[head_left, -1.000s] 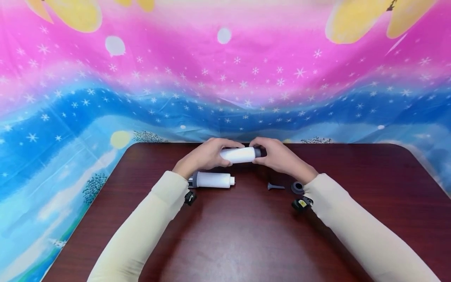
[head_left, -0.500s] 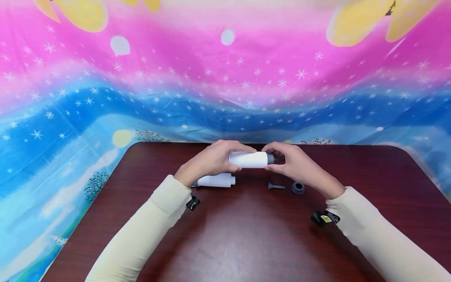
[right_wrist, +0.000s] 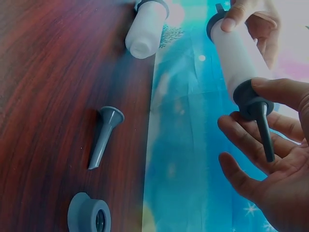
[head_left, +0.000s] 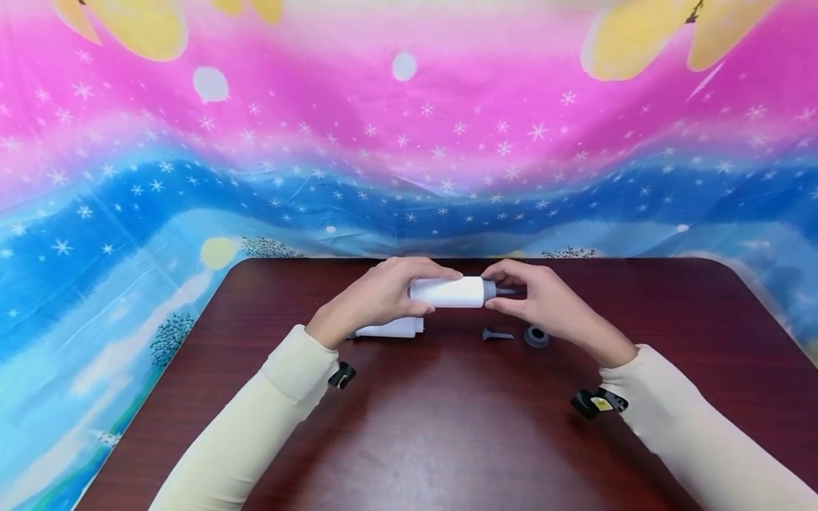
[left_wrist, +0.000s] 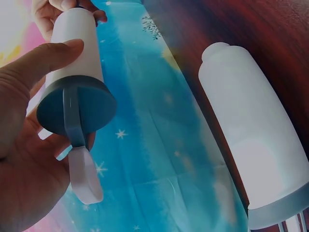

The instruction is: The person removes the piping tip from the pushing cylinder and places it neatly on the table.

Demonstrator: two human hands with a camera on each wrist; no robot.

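A white cylindrical tube (head_left: 449, 292) is held level above the table's far side, with a grey collar (right_wrist: 247, 96) and a thin grey nozzle (right_wrist: 265, 131) at its right end. My left hand (head_left: 380, 287) grips the white body, thumb across it. In the left wrist view its other end shows a grey rim (left_wrist: 76, 104) with a handle and a pale grip (left_wrist: 84, 175). My right hand (head_left: 543, 294) pinches the collar between thumb and fingers, while the nozzle points toward its palm. Behind the left wrist, a second white tube (head_left: 390, 327) lies partly hidden on the table.
On the dark wooden table (head_left: 409, 426), a grey flared nozzle piece (right_wrist: 105, 135) lies beneath the right hand. Beside it sits a grey ring-shaped cap (head_left: 536, 336). A printed pink and blue cloth (head_left: 409, 142) hangs behind the table's far edge.
Both hands and the tube have shifted right and slightly nearer. My right hand has turned, its wrist swinging outward, so the nozzle now shows. The loose pieces on the table stay put.
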